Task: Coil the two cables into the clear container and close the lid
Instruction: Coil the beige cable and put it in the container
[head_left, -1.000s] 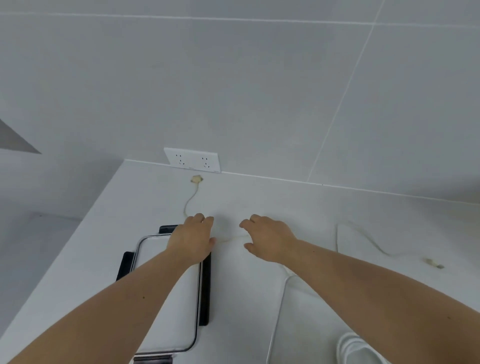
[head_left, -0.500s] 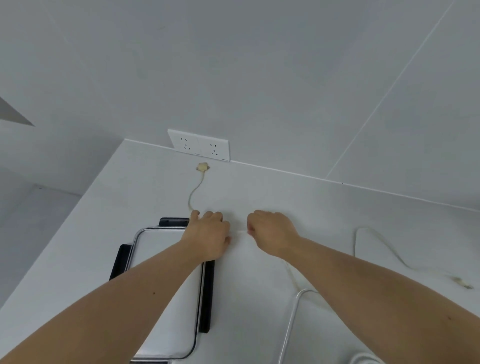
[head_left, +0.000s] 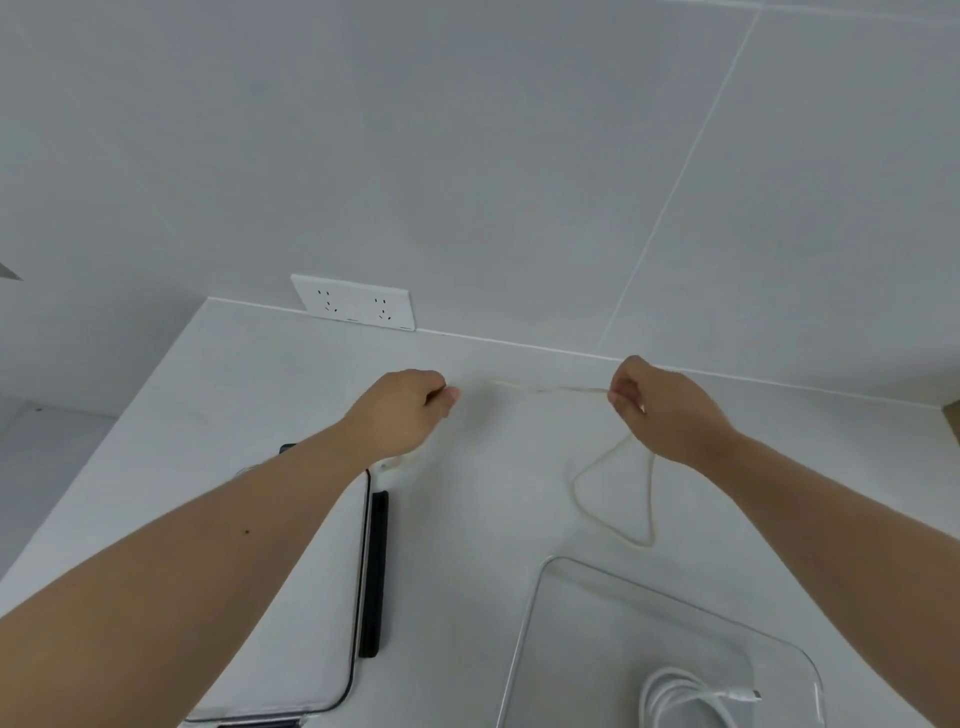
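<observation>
A cream cable (head_left: 550, 388) was held stretched above the tabletop (head_left: 467, 519) between two hands. The left hand (head_left: 402, 410) was closed in a fist on one end; the right hand (head_left: 657, 408) was pinched on the other, with a loop hung below it. Below the right hand, near the camera, the clear container (head_left: 530, 613) was seen open, with a white cable (head_left: 680, 701) coiled inside. Under the left forearm the lid (head_left: 311, 649) was laid flat. A socket (head_left: 356, 307) was mounted beyond the left hand.
</observation>
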